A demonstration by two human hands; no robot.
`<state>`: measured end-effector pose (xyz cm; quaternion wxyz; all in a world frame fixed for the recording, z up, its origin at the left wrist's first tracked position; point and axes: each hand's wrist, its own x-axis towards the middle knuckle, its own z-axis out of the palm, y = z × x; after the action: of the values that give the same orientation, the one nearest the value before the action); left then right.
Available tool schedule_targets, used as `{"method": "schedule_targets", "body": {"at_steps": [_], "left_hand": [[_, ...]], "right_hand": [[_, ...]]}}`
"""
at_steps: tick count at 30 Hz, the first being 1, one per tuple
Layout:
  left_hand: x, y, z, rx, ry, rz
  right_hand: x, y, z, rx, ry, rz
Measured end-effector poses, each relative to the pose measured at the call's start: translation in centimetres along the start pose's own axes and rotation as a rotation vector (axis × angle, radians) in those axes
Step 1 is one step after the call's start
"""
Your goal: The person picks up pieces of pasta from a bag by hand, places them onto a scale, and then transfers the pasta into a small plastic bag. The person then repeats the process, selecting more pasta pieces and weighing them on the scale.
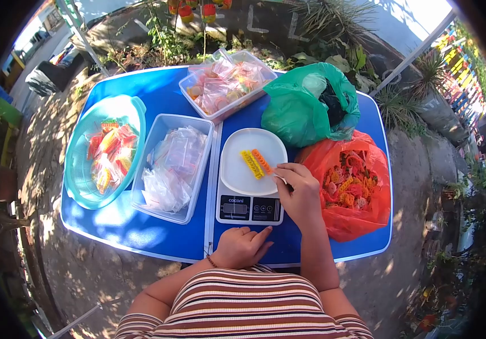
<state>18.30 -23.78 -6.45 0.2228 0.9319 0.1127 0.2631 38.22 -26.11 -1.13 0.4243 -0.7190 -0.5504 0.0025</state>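
Note:
A white digital kitchen scale (250, 210) stands at the middle of the table with a white plate-like top (237, 178). Two ridged snack pieces lie side by side on it, a yellow one (251, 164) and an orange one (261, 160). Over the plate's right rim, my right hand (299, 191) pinches the lower end of the orange piece between thumb and fingers. My left hand (240, 247) rests at the table's front edge, just below the scale, holding nothing, with its fingers apart. The scale's display is too dark to read.
Right of the scale, a red plastic bag (376, 212) holds many ridged snack pieces. Behind it sits a green plastic bag (288, 107). Leftward are a clear tub of plastic bags (169, 169) and a teal basket (76, 169) of filled packets. Another tub (220, 114) stands at the back.

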Motion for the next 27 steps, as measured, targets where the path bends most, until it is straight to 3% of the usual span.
{"method": "schedule_targets", "body": {"at_steps": [3,5,8,11,20,23,27], "left_hand": [[0.4,-0.1,-0.4,-0.011,-0.027,-0.012],[0.5,-0.3,-0.5,0.000,-0.062,-0.008],[0.4,-0.3,-0.4,-0.010,-0.072,0.003],[0.5,-0.2,0.0,-0.015,-0.092,0.021],[0.4,-0.1,-0.1,-0.003,-0.078,0.011],[0.5,-0.2,-0.4,-0.018,-0.069,-0.004],[0.4,-0.3,-0.4,-0.028,-0.071,-0.017]], "right_hand": [[-0.2,-0.7,-3.9,0.008,0.144,0.035],[-0.6,-0.1,-6.9,-0.072,0.284,0.190],[-1.6,3.6,-10.2,-0.285,0.245,0.427],[-2.3,5.8,-10.7,-0.388,0.025,0.569],[-3.0,7.5,-11.0,-0.736,-0.060,0.406],[-3.0,7.6,-12.2,-0.609,-0.191,0.518],[-3.2,6.5,-12.5,-0.622,-0.123,0.490]]}}
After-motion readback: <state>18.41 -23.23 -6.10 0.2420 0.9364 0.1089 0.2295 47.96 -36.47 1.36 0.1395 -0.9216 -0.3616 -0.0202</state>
